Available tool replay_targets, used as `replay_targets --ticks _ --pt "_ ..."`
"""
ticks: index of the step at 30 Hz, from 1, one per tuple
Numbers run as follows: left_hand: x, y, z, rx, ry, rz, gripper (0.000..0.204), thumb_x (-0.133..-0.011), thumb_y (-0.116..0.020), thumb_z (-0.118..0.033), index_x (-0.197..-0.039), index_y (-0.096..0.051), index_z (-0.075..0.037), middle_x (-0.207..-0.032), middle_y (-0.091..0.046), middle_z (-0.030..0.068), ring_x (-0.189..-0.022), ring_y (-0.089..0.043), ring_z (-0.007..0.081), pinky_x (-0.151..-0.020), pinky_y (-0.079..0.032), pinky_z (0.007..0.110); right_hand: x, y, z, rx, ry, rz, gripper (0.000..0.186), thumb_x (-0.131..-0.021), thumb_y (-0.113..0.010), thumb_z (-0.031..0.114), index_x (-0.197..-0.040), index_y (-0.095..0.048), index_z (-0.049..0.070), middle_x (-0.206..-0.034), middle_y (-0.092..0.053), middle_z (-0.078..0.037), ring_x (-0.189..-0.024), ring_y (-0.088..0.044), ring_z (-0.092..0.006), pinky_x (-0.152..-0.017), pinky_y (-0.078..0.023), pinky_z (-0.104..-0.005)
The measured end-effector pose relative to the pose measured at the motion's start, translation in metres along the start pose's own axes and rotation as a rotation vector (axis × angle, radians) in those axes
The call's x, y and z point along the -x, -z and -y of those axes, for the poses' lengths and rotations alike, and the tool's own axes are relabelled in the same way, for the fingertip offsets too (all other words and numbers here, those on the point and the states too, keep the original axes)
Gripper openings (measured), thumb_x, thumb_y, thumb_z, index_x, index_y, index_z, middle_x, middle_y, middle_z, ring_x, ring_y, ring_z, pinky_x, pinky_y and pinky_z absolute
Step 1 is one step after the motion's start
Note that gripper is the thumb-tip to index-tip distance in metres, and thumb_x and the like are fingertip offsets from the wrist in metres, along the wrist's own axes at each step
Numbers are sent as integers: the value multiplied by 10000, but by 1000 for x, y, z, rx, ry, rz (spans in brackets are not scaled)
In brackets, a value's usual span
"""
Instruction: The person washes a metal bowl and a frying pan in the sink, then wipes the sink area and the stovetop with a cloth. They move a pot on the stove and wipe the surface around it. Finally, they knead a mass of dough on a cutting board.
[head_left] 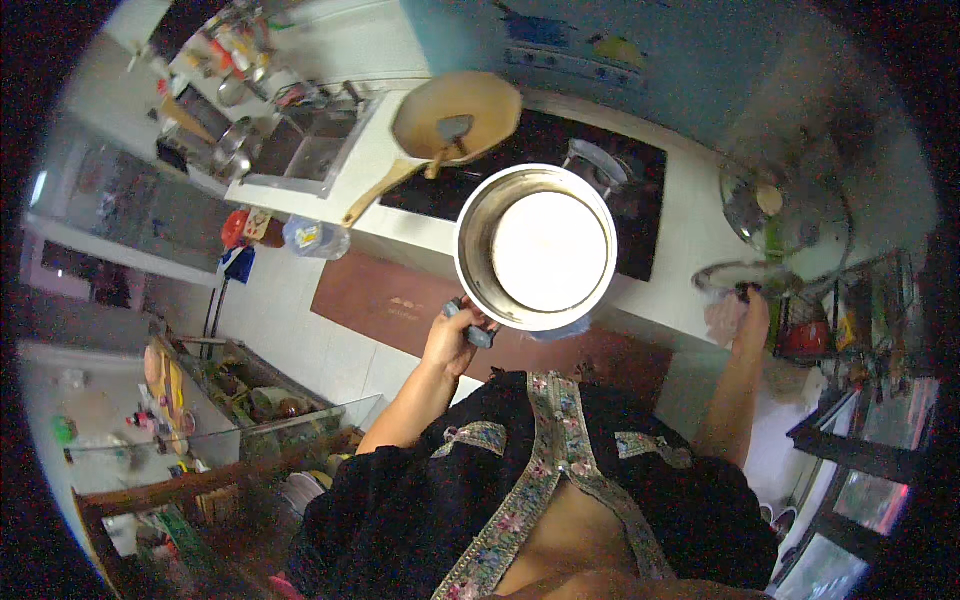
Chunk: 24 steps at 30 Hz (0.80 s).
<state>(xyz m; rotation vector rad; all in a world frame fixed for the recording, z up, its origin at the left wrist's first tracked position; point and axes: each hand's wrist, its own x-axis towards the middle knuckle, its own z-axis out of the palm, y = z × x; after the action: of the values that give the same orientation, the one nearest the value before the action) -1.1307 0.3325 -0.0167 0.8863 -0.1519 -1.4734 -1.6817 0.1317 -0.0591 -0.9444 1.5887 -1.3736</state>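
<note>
My left hand (pixel 452 335) is closed on the grey side handle of a steel pot (pixel 478 250), held up over the front of the black stovetop (pixel 635 220). A bright white mass fills much of the pot's inside; I cannot tell its texture. My right hand (pixel 750 305) is closed on the dark knob of a glass lid (pixel 725 275) at the right end of the white counter. A large octagonal wok or pan (pixel 420 110) with a wooden handle sits at the back left of the stove, a grey spatula (pixel 455 128) resting in it.
A sink (pixel 300 145) with utensils is at the back left, containers (pixel 315 237) hanging below it. A second glass lid (pixel 745 215) and a wire rack (pixel 840 310) are at the right. A brown mat (pixel 355 305) lies on the floor, and wooden shelving (pixel 140 480) stands at the lower left.
</note>
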Motion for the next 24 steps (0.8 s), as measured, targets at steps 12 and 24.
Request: replay_targets --ticks 12,24 --pt "159 194 -122 48 -301 -314 150 -737 -584 104 -829 -555 -11 -847 -627 131 -786 -656 291 -771 -604 462 166 -183 53 162 86 339 216 -932 -609 251 -947 -637 37 -927 -616 -33 -866 -538 -153 -816 -425 -301" --pt "91 238 -298 118 -791 -565 138 -748 -556 115 -806 -522 -6 -770 -566 107 -669 -553 233 -636 -506 400 190 -352 138 69 236 502 147 -944 -594 195 -926 -609 51 -873 -573 1 -844 -523 -112 -774 -420 -265"
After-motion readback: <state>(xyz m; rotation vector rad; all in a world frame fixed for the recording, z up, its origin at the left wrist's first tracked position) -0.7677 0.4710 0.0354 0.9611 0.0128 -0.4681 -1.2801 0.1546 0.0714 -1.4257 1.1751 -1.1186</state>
